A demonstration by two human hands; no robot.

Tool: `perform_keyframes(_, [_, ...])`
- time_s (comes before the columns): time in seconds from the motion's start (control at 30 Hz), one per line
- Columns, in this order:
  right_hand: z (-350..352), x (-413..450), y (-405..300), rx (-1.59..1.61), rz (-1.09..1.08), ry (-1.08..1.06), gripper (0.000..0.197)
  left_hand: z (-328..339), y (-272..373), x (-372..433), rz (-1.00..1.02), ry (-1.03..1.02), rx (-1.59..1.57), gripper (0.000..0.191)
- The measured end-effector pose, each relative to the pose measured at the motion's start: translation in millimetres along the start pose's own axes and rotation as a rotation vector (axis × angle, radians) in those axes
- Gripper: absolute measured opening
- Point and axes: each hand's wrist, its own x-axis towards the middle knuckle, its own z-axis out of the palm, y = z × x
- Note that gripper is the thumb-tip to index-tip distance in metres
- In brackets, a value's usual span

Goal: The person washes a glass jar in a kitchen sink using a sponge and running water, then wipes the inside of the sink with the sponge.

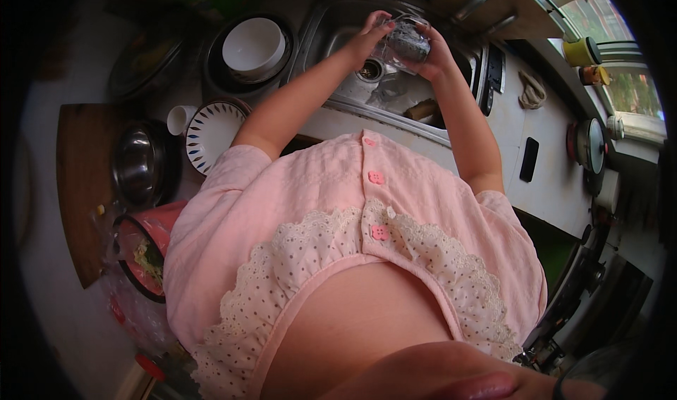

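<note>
Over a stainless steel sink [338, 80], both of my hands are closed around a clear container [406, 39], which looks like glass or plastic and has drops or suds on it. My left hand [372, 38] grips its left side, and my right hand [436, 56] supports its right side and underside. Beneath them lies the sink drain [370, 70], with small scraps in it. A brown object [421, 110], too unclear to name, rests in the sink's near right part.
Left of the sink stand a white bowl [254, 48], a patterned plate [211, 141], a white cup [180, 120] and a metal bowl [138, 162]. On the right counter are a knife [495, 69], a cloth [532, 91], a black phone [529, 159] and a lidded pot [593, 145].
</note>
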Motion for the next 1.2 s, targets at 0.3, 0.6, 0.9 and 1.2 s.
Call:
perform_keyframes(0.3, [9.4, -12.1, 36.6, -1.303, -0.961, -0.188, 0.034, -19.8, 28.6, 17.6, -0.677, -0.164, -0.247, 0.043])
perform_keyframes(0.6, [-5.9, 3.8, 4.5, 0.016, -0.224, -0.045, 0.022, 11.7, 15.8, -13.4, -0.034, 0.085, -0.067, 0.074])
perform_keyframes(0.9, [-24.8, 16.8, 15.6, 0.391, 0.117, -0.235, 0.025, 15.8, 4.6, -11.4, 0.327, 0.004, -0.237, 0.069])
perform_keyframes(1.2, [-23.1, 14.0, 28.7, 0.409, 0.200, -0.104, 0.027, -1.9, -0.2, -11.7, 0.114, -0.073, -0.478, 0.040])
